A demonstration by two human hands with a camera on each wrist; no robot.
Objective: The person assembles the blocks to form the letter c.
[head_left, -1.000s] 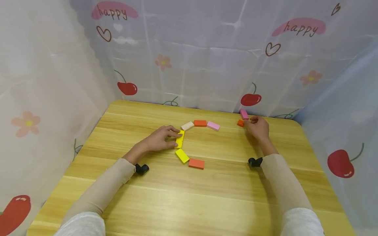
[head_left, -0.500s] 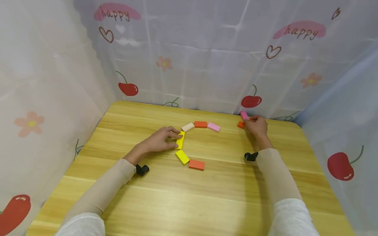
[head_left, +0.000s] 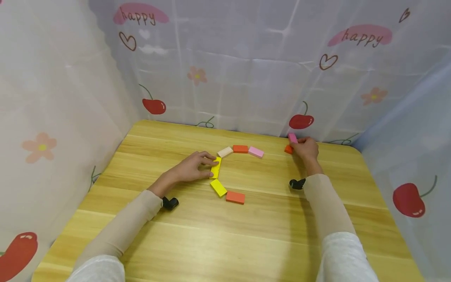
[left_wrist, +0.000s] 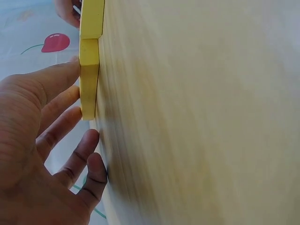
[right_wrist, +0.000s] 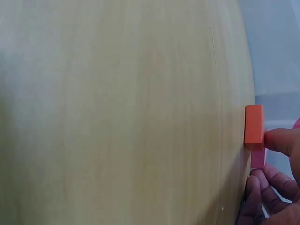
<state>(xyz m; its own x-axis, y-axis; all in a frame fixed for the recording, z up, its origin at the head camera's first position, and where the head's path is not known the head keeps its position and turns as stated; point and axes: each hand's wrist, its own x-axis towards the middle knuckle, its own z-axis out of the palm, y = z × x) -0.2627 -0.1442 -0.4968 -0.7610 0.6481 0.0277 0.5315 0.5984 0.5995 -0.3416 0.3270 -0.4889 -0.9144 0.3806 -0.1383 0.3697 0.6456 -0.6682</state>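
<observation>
My left hand (head_left: 206,166) lies flat on the wooden table (head_left: 246,235), its straight fingers touching the left side of a yellow block (head_left: 215,167). The left wrist view shows those fingers (left_wrist: 56,89) against the yellow block (left_wrist: 89,79). My right hand (head_left: 298,144) is at the far right of the table and pinches a pink block (head_left: 292,138) that sits next to a small orange block (head_left: 288,149). In the right wrist view, the fingertips (right_wrist: 281,140) close on the pink block (right_wrist: 258,158) just behind the orange block (right_wrist: 254,124).
A curved row of flat blocks lies mid-table: cream (head_left: 224,151), orange (head_left: 240,149), pink (head_left: 255,152), a second yellow (head_left: 218,187) and another orange (head_left: 235,197). Printed curtain walls (head_left: 246,78) enclose the table on three sides.
My right hand has shifted slightly toward the back edge and closed its fingers on the pink block. The left hand and the row of blocks have not moved.
</observation>
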